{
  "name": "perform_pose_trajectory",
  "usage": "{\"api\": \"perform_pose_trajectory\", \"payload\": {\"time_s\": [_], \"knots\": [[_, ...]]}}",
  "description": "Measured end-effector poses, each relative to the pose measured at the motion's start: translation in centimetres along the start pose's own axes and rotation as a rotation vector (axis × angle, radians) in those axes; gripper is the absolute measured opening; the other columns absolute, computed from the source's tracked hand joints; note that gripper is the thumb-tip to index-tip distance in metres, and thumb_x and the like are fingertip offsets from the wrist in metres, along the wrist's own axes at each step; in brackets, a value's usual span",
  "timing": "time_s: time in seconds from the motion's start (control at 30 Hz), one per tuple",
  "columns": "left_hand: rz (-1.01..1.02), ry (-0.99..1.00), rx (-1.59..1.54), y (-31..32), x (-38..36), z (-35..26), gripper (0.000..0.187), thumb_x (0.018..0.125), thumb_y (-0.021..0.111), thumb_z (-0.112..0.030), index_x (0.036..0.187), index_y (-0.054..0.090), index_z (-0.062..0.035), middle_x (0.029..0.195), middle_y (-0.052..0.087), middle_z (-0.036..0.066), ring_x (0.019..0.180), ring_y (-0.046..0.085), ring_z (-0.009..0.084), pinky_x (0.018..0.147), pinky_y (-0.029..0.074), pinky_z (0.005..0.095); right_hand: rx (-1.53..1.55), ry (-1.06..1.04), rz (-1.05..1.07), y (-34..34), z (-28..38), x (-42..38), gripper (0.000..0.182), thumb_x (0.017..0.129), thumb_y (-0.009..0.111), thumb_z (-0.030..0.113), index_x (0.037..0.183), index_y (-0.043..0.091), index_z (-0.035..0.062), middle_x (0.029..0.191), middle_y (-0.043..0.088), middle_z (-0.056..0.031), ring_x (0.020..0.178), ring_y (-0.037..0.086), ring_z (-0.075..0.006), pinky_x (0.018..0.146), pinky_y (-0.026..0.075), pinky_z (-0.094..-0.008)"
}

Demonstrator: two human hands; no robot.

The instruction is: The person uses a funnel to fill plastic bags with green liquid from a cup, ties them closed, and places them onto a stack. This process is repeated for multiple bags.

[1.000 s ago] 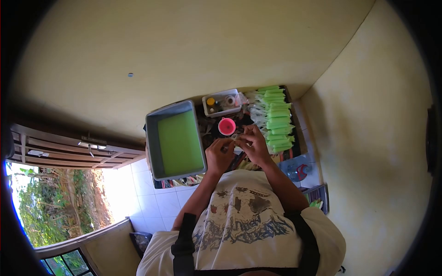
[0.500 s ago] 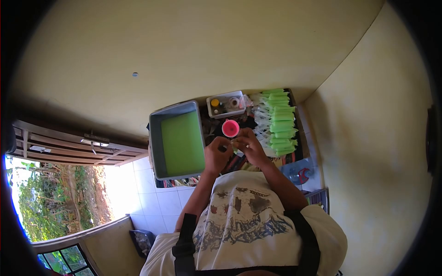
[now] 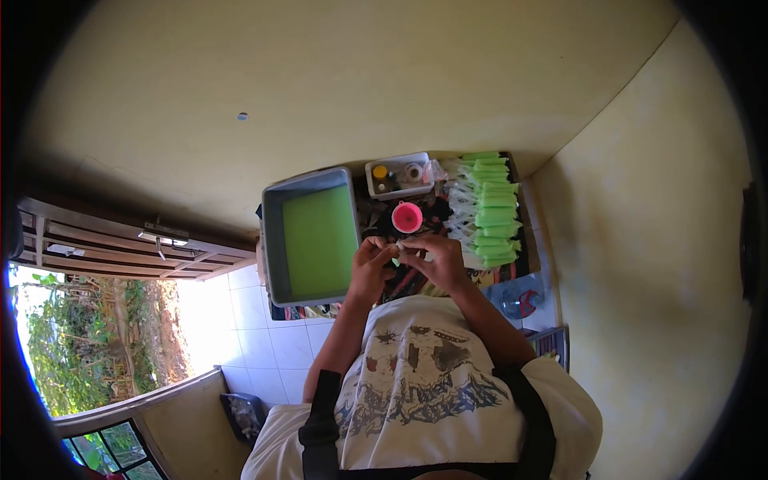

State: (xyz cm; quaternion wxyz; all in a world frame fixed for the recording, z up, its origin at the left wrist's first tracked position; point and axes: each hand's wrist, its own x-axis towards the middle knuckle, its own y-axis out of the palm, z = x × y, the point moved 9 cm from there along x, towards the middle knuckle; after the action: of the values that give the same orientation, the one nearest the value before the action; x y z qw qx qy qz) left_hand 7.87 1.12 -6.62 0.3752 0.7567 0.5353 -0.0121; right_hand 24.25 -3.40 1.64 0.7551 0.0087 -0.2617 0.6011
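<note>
Fingertips [image 3: 390,251] almost meeting here, right in the middle: the left hand [image 3: 370,270] is curled with thumb and forefinger pinched together, and the right hand [image 3: 438,260] faces it, fingers bent into a pinch of its own. Caught between them both is a small pale thing [image 3: 401,245], too tiny to make out any further. Just beyond it, there's the round pink funnel [image 3: 407,217]! Over on the left, a big grey rectangular plastic tub [image 3: 273,240] carries bright green liquid [image 3: 320,240]; at the back, a white rectangular tray [image 3: 400,194] holds a yellow-lidded container [image 3: 380,172]. And on the right, slim clear plastic bags of green liquid [image 3: 496,216] lie side by side in a row.
</note>
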Motion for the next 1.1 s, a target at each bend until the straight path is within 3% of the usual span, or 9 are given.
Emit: {"api": "perform_pose_trajectory", "payload": {"time_s": [0.2, 0.3, 0.37, 0.47, 0.6, 0.7, 0.83, 0.93, 1.1], "knots": [[-0.087, 0.166, 0.261, -1.2, 0.0, -0.7, 0.027, 0.100, 0.075, -0.002, 0.101, 0.051, -0.0120, 0.099, 0.077, 0.007, 0.078, 0.070, 0.0100, 0.051, 0.045, 0.0194, -0.032, 0.041, -0.072, 0.9, -0.4, -0.6, 0.010, 0.098, 0.078, 0.011, 0.104, 0.076, 0.0030, 0.094, 0.078, -0.0105, 0.085, 0.076, -0.0221, 0.074, 0.058, -0.0356], [-0.217, 0.297, 0.739, -2.0, -0.1, -1.1, 0.022, 0.092, 0.081, -0.002, 0.093, 0.058, -0.0059, 0.099, 0.079, 0.009, 0.082, 0.075, 0.0135, 0.061, 0.058, 0.0278, 0.185, 0.201, -0.096, 2.5, -2.3, -1.8, 0.013, 0.104, 0.072, 0.016, 0.105, 0.072, 0.0028, 0.089, 0.072, -0.0038, 0.079, 0.067, -0.0141, 0.071, 0.052, -0.0295], [-0.224, 0.452, 0.870, 0.2, -0.8, -3.3, 0.017, 0.088, 0.081, -0.002, 0.095, 0.066, -0.0016, 0.099, 0.079, 0.011, 0.082, 0.076, 0.0187, 0.066, 0.061, 0.0323, 0.471, 0.424, -0.076, 4.5, -5.5, -3.4, 0.016, 0.108, 0.068, 0.019, 0.107, 0.070, 0.0029, 0.086, 0.065, 0.0013, 0.076, 0.059, -0.0082, 0.069, 0.047, -0.0256], [-0.131, 0.765, 1.033, 1.9, -2.1, -5.1, 0.019, 0.085, 0.080, -0.001, 0.103, 0.074, 0.0008, 0.100, 0.077, 0.015, 0.085, 0.077, 0.0283, 0.074, 0.062, 0.0377, 0.585, 0.484, -0.099, 4.9, -4.8, -3.3, 0.020, 0.112, 0.064, 0.021, 0.106, 0.069, 0.0030, 0.086, 0.060, 0.0057, 0.075, 0.051, -0.0028, 0.067, 0.043, -0.0225], [-0.032, 0.886, 1.025, 3.7, -4.5, -5.7, 0.018, 0.084, 0.079, 0.002, 0.102, 0.077, 0.0027, 0.103, 0.075, 0.018, 0.090, 0.076, 0.0378, 0.078, 0.062, 0.0420, 0.393, 0.393, -0.142, 4.5, -3.6, -2.6, 0.016, 0.110, 0.066, 0.018, 0.107, 0.070, 0.0024, 0.089, 0.064, 0.0052, 0.077, 0.056, -0.0038, 0.068, 0.045, -0.0239], [-0.006, 1.011, 1.092, 2.9, -4.4, -6.0, 0.017, 0.085, 0.080, 0.002, 0.102, 0.076, 0.0033, 0.105, 0.075, 0.019, 0.091, 0.075, 0.0388, 0.078, 0.061, 0.0443, 0.394, 0.459, -0.160, 5.3, -3.7, -2.6, 0.016, 0.109, 0.068, 0.017, 0.106, 0.070, 0.0009, 0.088, 0.066, 0.0014, 0.077, 0.058, -0.0069, 0.069, 0.048, -0.0260], [-0.017, 0.947, 0.999, 0.4, -3.3, -5.6, 0.014, 0.085, 0.081, 0.000, 0.098, 0.075, 0.0012, 0.101, 0.075, 0.017, 0.090, 0.073, 0.0361, 0.078, 0.059, 0.0438, 0.104, 0.304, -0.093, 6.6, -1.1, -1.1, 0.018, 0.109, 0.066, 0.016, 0.106, 0.068, -0.0017, 0.089, 0.069, -0.0075, 0.082, 0.063, -0.0131, 0.075, 0.051, -0.0303], [0.087, 1.024, 1.061, 1.6, -4.3, -6.7, 0.012, 0.087, 0.079, 0.001, 0.099, 0.076, 0.0010, 0.101, 0.076, 0.015, 0.092, 0.074, 0.0342, 0.081, 0.059, 0.0446, 0.108, 0.261, -0.338, 6.8, -1.0, -2.6, 0.016, 0.111, 0.063, 0.014, 0.109, 0.066, -0.0013, 0.093, 0.069, -0.0079, 0.086, 0.064, -0.0141, 0.080, 0.052, -0.0308], [0.118, 1.065, 1.148, 3.6, -4.7, -6.9, 0.011, 0.086, 0.079, -0.003, 0.096, 0.075, -0.0029, 0.098, 0.074, 0.012, 0.088, 0.071, 0.0336, 0.077, 0.058, 0.0423, 0.155, 0.313, -0.471, 5.9, -1.9, -4.0, 0.017, 0.114, 0.058, 0.017, 0.114, 0.065, 0.0007, 0.097, 0.069, -0.0057, 0.090, 0.060, -0.0124, 0.084, 0.052, -0.0317]]}}
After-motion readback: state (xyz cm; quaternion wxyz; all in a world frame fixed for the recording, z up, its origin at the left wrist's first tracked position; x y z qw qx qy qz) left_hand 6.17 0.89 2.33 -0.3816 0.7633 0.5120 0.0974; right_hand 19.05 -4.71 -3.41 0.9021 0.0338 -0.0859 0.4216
